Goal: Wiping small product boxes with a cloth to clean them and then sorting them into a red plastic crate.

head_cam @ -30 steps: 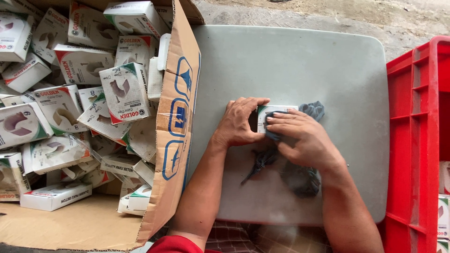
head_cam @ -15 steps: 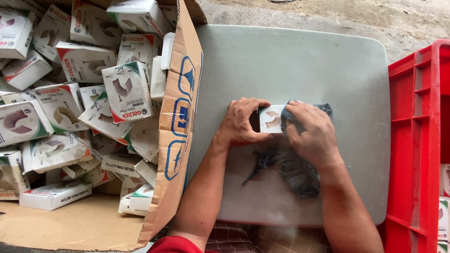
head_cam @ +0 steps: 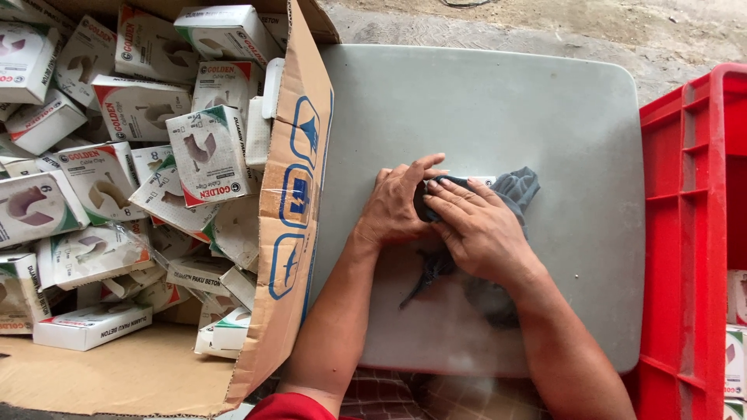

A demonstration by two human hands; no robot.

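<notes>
Grey soft cloth (head_cam: 515, 189), limp; left hand (head_cam: 395, 206) and right hand (head_cam: 476, 225) pressed it over a small white carton (head_cam: 484, 180), light, mid-frame; grips clenched.

A grey table (head_cam: 482, 101) with rounded corners stands on rough concrete floor (head_cam: 545, 23) in flat daylight. A cardboard carton (head_cam: 292, 233) leans at its left edge; a red crate (head_cam: 685, 233) stands against its right edge.
</notes>
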